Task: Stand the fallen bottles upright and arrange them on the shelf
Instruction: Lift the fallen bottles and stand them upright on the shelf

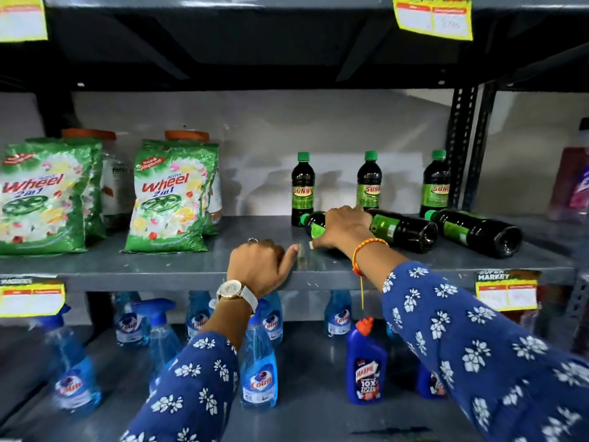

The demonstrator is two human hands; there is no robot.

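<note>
Wrapped over the neck end of the nearest fallen bottle point(318, 226), my right hand point(342, 228) has its fingers curled across the top of the dark body and its thumb tucked low against the shelf point(191, 266); I hold that bottle and nothing else. It lies on its side under my palm, green cap pointing away to the left of my knuckles, base hidden behind my wrist.

My left hand point(258, 266) is closed in a loose fist, holding nothing, resting on the front lip of the shelf just left of and nearer to me than the grip, thumb reaching toward my right thumb.

Just right of the grip a second fallen bottle point(403, 229) lies with its base toward me, touching or nearly touching the one I hold; I cannot tell which. Farther right, a third fallen bottle point(476, 231) lies the same way, apart from the second.

Behind the grip, against the back of the shelf, three upright bottles point(302, 189) stand spaced in a row.

I judge the job to be about half done at most: three stand, three are down, and the one under my hand has not yet lifted off the shelf. Righting all three and lining them up remains.
</note>
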